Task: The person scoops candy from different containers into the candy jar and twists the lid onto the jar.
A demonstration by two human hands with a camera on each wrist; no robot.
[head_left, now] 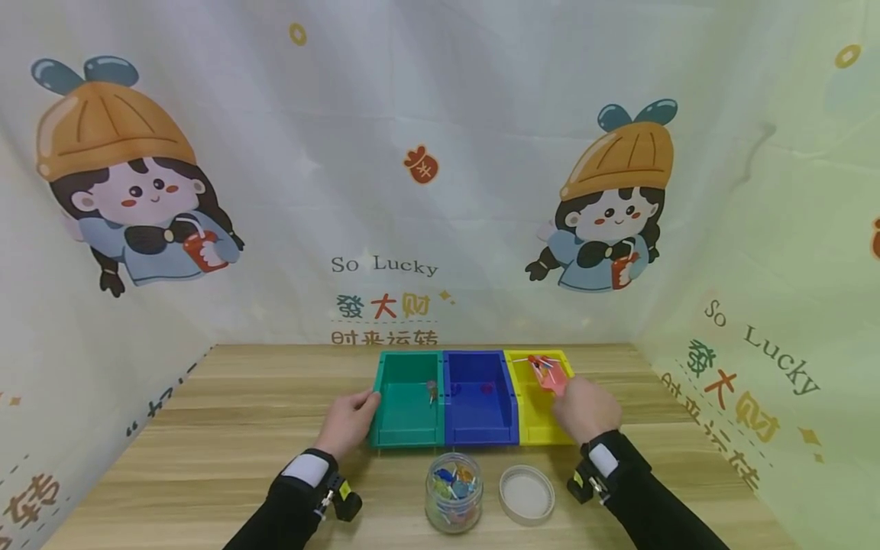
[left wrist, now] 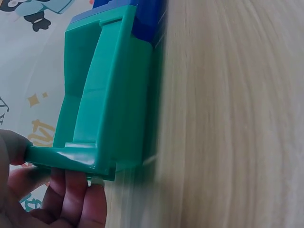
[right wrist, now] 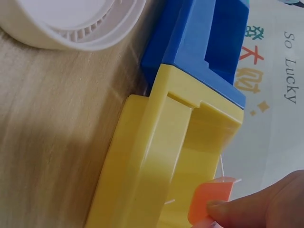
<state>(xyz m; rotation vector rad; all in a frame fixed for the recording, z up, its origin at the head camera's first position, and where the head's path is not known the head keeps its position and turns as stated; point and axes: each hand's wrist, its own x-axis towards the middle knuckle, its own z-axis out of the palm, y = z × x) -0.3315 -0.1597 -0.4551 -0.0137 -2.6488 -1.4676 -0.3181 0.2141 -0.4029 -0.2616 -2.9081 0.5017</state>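
My left hand (head_left: 347, 422) grips the left rim of the green bin (left wrist: 109, 90), thumb on top and fingers curled underneath. Green, blue (head_left: 479, 431) and yellow (right wrist: 164, 128) bins stand joined side by side. A small pink-orange scoop (right wrist: 209, 199) is pinched in my right hand (head_left: 587, 409), which is over the yellow bin. Small pieces with red ends and thin white sticks (head_left: 543, 360) lie at the scoop's far end. In the green bin a small brownish piece (head_left: 432, 392) lies near the right wall, and small dark red pieces (head_left: 486, 389) are in the blue bin.
In front of the bins stands a clear jar (head_left: 454, 516) with small multicoloured pieces in it. A white round lid (head_left: 526, 495) lies to its right. A printed cloth (head_left: 481, 214) hangs behind the wooden table (head_left: 227, 428) and along its sides.
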